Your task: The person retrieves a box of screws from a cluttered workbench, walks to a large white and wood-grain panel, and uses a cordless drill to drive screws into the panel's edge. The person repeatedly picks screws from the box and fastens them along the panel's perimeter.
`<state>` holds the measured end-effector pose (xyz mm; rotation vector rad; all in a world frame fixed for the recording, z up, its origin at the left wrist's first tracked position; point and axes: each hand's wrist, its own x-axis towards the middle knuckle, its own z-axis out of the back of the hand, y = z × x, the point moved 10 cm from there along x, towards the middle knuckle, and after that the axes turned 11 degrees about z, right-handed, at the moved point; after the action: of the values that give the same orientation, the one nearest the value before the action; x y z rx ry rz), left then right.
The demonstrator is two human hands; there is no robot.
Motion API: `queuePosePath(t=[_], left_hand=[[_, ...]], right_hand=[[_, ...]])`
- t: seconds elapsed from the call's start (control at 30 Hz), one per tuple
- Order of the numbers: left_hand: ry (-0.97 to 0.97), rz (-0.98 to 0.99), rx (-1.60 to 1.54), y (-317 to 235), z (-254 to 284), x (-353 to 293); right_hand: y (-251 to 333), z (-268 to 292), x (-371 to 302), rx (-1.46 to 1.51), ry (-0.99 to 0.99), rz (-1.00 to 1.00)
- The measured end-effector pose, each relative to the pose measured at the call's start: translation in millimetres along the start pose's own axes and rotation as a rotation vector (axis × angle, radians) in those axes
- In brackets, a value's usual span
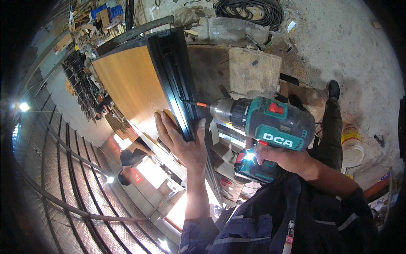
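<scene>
My right hand (285, 158) is wrapped round the handle of a green and black cordless drill (275, 122), its work light glowing. From the drill's chuck a thin bit with an orange collar (201, 104) points left. The bit's tip meets the grooved black edge (171, 63) of a wood-faced panel (131, 74), or lies very close to it. My left hand (184, 146) grips that edge lower down, fingers over the wood face and thumb on the opposite side. Whether a screw sits at the bit's tip is too small to tell.
Beneath the panel is a worn brown board (237, 70). A coil of black cable or hose (249, 12) lies beyond it. At the right, a white bucket (353, 153) stands on the concrete floor (359, 55). Another person (135, 154) is farther off at the left.
</scene>
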<state>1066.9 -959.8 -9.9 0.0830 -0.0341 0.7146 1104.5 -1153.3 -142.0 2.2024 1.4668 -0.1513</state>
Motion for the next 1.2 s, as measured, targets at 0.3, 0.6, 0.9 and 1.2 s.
queuePosePath(t=[0.3, 0.6, 0.9, 1.2], left_hand=[[-0.015, 0.02, -0.02, -4, 4, 2], [-0.036, -0.018, -0.011, -7, 6, 0], [-0.163, -0.014, -0.085, 15, 11, -4], [-0.41, -0.092, -0.631, 59, 32, -58]], right_hand=[[-9, 0, -3, -0.018, 0.006, -0.055], [19, -7, -1, -0.127, 0.002, 0.055], [10, 8, -39, -0.154, -0.058, 0.085], [-30, 52, -193, -0.28, -0.137, 0.439]])
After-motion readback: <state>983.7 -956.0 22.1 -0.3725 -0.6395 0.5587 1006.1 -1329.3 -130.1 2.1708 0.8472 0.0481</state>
